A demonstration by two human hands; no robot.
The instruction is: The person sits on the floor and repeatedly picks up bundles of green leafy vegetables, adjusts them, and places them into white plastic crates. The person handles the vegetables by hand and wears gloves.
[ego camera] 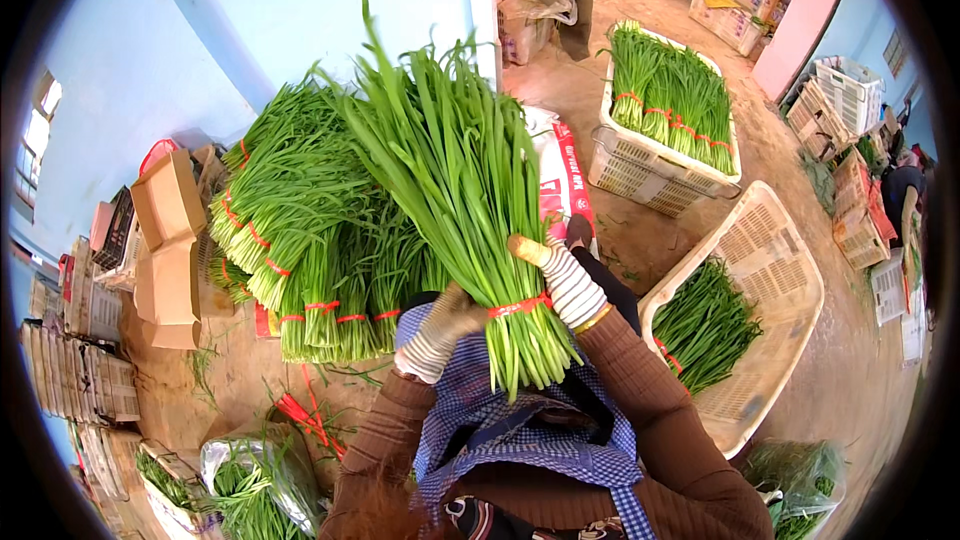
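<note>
A large bundle of long green leafy stalks (457, 157), tied near its pale base with a red tie (519, 306), stands upright before me. My right hand (559, 274), in a striped work glove, grips its right side just above the tie. My left hand (446, 326), gloved too and slightly blurred, is against the bundle's left side at the tie; its fingers are partly hidden, so its hold is unclear. Left of the bundle lies a big pile of similar tied bunches (300, 217). Loose red ties (311, 416) lie on the floor by my left forearm.
At the right, a plastic crate (645, 172) holds upright bunches, and a tilted crate (780, 315) holds more greens. A red and white sack (566, 165) lies behind the bundle. An open cardboard box (169, 240) and stacked crates (79, 375) stand left. Bagged greens (255, 480) sit lower left.
</note>
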